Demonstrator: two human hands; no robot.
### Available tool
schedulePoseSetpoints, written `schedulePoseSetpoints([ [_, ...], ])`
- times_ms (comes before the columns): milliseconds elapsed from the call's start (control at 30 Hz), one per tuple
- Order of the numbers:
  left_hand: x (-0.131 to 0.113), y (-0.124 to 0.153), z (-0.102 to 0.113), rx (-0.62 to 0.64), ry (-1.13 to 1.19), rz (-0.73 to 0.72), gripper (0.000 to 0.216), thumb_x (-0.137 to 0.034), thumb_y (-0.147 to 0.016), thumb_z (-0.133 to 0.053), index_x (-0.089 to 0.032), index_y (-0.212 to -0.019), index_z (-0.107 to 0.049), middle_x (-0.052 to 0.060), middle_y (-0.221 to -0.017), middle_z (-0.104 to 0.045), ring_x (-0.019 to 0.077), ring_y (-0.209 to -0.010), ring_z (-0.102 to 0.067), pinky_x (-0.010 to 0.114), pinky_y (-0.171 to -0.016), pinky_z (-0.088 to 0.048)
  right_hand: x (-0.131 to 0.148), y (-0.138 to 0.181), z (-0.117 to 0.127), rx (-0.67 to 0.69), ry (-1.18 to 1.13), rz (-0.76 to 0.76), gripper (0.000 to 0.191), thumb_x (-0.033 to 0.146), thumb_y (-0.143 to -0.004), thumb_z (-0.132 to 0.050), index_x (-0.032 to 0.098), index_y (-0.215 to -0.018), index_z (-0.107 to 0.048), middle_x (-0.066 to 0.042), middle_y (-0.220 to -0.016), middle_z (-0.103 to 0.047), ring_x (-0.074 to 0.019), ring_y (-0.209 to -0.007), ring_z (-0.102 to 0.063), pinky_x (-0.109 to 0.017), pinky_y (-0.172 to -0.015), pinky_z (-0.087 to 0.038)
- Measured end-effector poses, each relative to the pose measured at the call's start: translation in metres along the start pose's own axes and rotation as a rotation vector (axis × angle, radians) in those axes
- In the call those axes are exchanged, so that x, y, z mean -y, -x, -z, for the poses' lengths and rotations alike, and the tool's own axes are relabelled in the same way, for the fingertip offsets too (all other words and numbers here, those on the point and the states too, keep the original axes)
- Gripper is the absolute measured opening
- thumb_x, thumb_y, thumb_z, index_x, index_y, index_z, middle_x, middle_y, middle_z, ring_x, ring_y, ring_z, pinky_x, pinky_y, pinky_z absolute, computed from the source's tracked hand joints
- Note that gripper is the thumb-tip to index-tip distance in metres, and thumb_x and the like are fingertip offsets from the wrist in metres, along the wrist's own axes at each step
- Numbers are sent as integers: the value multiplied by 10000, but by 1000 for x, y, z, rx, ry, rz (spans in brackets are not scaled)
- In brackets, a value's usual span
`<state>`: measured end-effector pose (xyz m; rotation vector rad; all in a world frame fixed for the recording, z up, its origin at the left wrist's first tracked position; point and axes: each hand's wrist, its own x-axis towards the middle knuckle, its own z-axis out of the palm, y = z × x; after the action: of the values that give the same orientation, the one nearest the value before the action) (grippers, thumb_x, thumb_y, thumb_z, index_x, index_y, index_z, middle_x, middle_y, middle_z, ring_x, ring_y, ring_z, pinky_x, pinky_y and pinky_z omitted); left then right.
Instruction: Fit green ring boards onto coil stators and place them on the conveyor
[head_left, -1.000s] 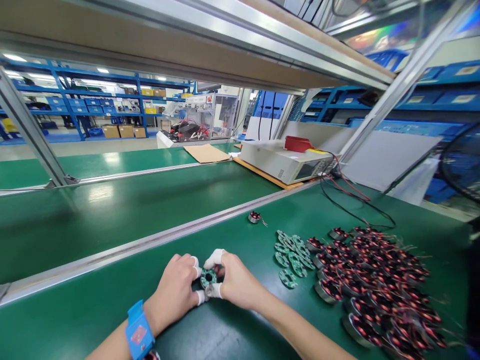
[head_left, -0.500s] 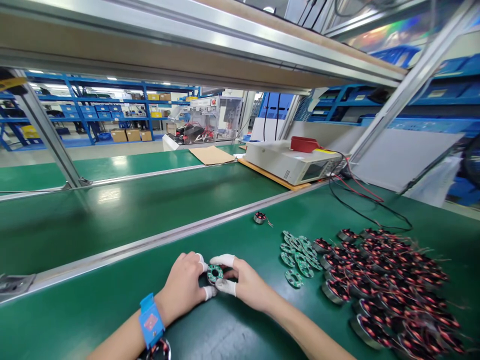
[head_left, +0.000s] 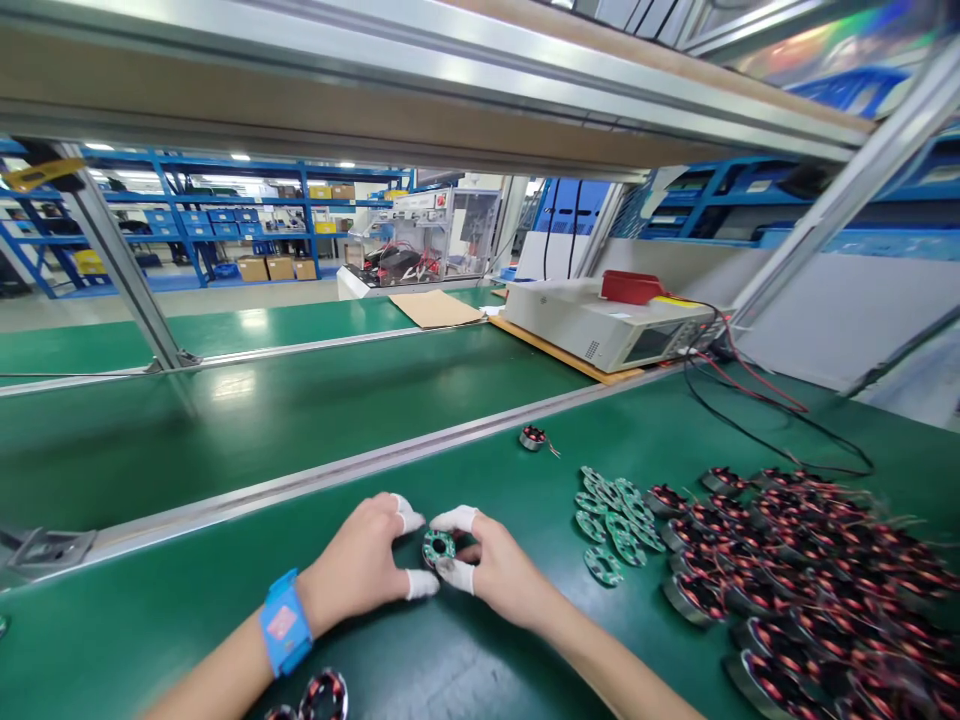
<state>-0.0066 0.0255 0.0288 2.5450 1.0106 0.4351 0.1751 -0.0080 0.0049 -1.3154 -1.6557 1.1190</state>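
Note:
My left hand (head_left: 358, 562) and my right hand (head_left: 501, 565) meet over the green bench mat, each with white finger cots on thumb and forefinger. Between their fingertips they pinch a small round stator with a green ring board (head_left: 438, 547) on top. To the right lies a cluster of green ring boards (head_left: 613, 520). Beyond it spreads a big heap of copper-wound stators (head_left: 810, 570). A blue wrist strap (head_left: 285, 622) sits on my left wrist.
A single wound stator (head_left: 533, 438) lies alone near the metal rail (head_left: 300, 484). A white test instrument (head_left: 611, 325) with red and black leads stands at the back right. Two wound parts (head_left: 319, 696) lie under my left forearm. A shelf runs overhead.
The view has shifted, so everything sits a little further right. My hands stay together on the same part, with the fingers slightly rearranged around it.

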Motion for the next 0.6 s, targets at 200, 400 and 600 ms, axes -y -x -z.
schedulePoseSetpoints([
  [200,-8,4,3,88,-208,-329,153,-81,-823,-447,-155,-788,-577,49,-843,-578,167,-772,-522,253,-699,-444,-2,1,0,-10,-11,7,299,159,-627,-628,134,-925,-635,-97,-948,-595,-239,-861,-608,-353,-701,-535],
  [400,-4,7,-8,-16,-377,-488,332,-124,-928,-289,-139,-708,-537,54,-737,-544,164,-654,-472,268,-576,-426,-15,3,6,112,-165,25,417,147,-645,-637,164,-1061,-607,-96,-1087,-574,-214,-917,-610,-357,-795,-521],
  [600,-4,8,-11,-89,-459,-561,371,-79,-919,-263,-129,-690,-551,65,-730,-549,176,-677,-494,289,-596,-466,-10,5,1,-21,23,29,435,37,-616,-564,170,-1021,-653,-72,-989,-632,-191,-852,-604,-314,-741,-508],
])
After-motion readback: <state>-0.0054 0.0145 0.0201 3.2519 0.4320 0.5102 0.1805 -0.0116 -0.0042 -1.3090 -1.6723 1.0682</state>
